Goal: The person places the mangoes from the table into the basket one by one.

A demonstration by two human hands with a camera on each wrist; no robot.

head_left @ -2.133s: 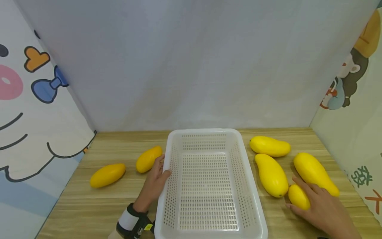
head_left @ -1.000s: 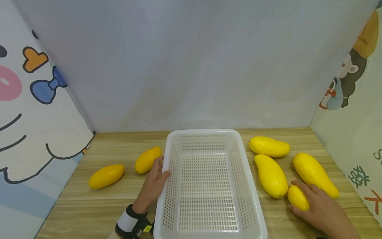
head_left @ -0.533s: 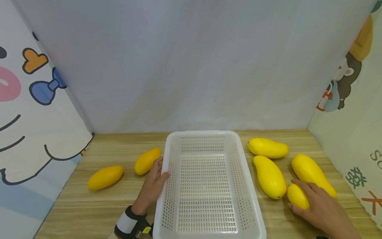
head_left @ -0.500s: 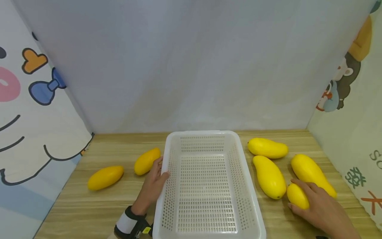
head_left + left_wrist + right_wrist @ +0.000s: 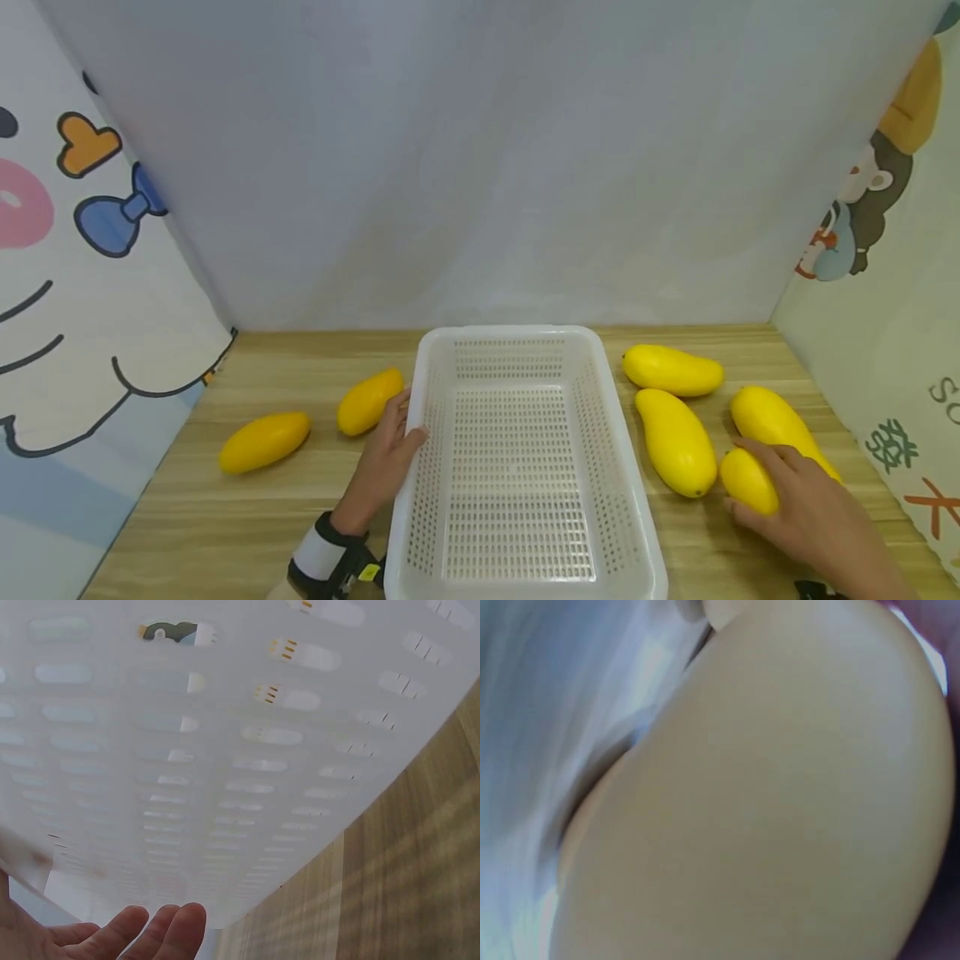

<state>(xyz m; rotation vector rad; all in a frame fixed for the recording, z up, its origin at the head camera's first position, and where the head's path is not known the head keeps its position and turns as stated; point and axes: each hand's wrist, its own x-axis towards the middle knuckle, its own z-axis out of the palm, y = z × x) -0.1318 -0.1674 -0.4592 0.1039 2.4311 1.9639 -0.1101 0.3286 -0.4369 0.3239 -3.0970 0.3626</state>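
To the right of the white basket [image 5: 510, 333], a yellow mango [image 5: 748, 483] is gripped by the curled fingers of the right hand [image 5: 810, 510]; the basket's left rim is held between the left hand's [image 5: 382, 462] thumb and fingers.

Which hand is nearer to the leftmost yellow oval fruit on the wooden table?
Left. The left hand is right of the leftmost fruit, at the left rim of the white plastic basket. The right hand is farther right, beyond the basket, holding another fruit.
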